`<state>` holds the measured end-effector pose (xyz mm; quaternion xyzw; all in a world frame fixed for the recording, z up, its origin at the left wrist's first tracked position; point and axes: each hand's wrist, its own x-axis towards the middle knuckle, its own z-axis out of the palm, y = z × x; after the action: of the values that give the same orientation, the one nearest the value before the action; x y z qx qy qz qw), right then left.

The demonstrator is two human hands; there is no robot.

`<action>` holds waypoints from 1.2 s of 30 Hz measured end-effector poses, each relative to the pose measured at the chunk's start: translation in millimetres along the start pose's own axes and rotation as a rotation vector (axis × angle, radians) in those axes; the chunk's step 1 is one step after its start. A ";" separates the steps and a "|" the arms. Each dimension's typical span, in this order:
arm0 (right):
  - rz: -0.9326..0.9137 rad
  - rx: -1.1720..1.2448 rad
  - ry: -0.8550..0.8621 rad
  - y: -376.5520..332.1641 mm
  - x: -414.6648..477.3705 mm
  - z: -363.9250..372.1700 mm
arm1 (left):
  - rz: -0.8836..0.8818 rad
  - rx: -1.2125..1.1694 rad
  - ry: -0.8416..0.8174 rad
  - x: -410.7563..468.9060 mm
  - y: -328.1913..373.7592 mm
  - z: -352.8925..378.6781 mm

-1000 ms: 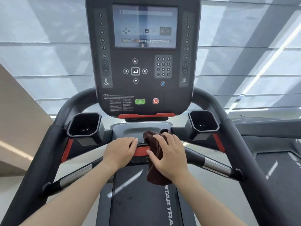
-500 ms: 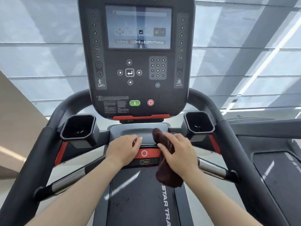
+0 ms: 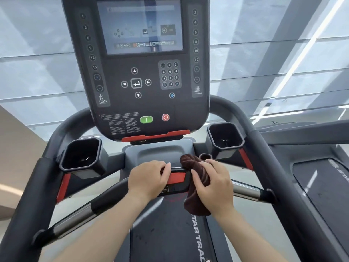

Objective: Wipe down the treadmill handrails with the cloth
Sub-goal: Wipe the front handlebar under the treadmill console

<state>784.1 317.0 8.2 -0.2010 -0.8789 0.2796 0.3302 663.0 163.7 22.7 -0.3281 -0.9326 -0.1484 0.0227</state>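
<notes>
A dark brown cloth (image 3: pixel 195 188) drapes over the treadmill's front crossbar, just right of the red centre panel (image 3: pixel 176 178). My right hand (image 3: pixel 214 183) grips the cloth against the bar, fingers curled round it. My left hand (image 3: pixel 149 178) rests on the crossbar's centre, fingers curled over its top edge beside the red panel. The crossbar runs out to a silver grip on the left (image 3: pixel 75 222) and on the right (image 3: pixel 246 190). Thick black side handrails (image 3: pixel 24 210) (image 3: pixel 279 176) flank both arms.
The console (image 3: pixel 136 72) with screen and keypad rises ahead. Two black cup holders (image 3: pixel 82 154) (image 3: pixel 225 136) sit at either side of a grey tray (image 3: pixel 158 154). The belt (image 3: pixel 170 237) lies below. Another treadmill (image 3: pixel 324 188) stands to the right.
The right hand with the cloth first slid right along the crossbar, uncovering the red panel, and now holds near there. The left hand stayed at the centre. The view shifted slightly.
</notes>
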 end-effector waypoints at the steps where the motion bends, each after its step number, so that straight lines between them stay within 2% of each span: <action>1: -0.064 0.000 -0.032 3.4 -0.4 -1.5 | -0.008 0.015 -0.002 0.8 -0.4 0.5; 3: -0.155 -0.006 -0.081 23.2 -4.6 -11.1 | -0.008 0.036 -0.010 0.6 -1.9 0.9; 6: -0.101 -0.032 -0.021 51.9 -14.2 -31.3 | 0.001 0.057 0.004 -0.3 -1.8 1.9; 9: -0.036 -0.023 -0.019 39.1 -6.1 -25.8 | -0.008 0.066 0.024 2.5 -0.9 2.5; 12: -0.092 0.006 -0.055 11.9 -1.0 -7.7 | 0.002 0.047 -0.006 1.8 -0.4 1.0; 15: -0.138 0.025 -0.071 23.5 -3.6 -14.3 | 0.040 -0.001 -0.032 6.2 13.5 0.4; 20: 0.010 0.049 -0.057 77.2 -14.7 -46.7 | 0.118 0.046 -0.005 15.2 66.7 16.0; 25: 0.135 0.006 -0.012 103.4 -18.0 -62.5 | 0.100 0.091 0.085 9.8 72.4 21.4; 31: -0.040 0.123 -0.116 73.9 -5.4 -38.8 | 0.076 0.102 0.088 11.1 74.9 22.8; 33: -0.082 0.117 -0.133 90.6 -8.4 -48.1 | 0.078 0.110 0.082 10.0 74.4 22.3; 36: -0.027 0.060 -0.127 126.4 -17.7 -74.1 | 0.046 0.109 0.050 13.5 75.2 22.5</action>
<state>869.1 430.5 -32.7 -0.1612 -0.8918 0.3135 0.2835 700.1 234.2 22.8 -0.3439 -0.9307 -0.1049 0.0671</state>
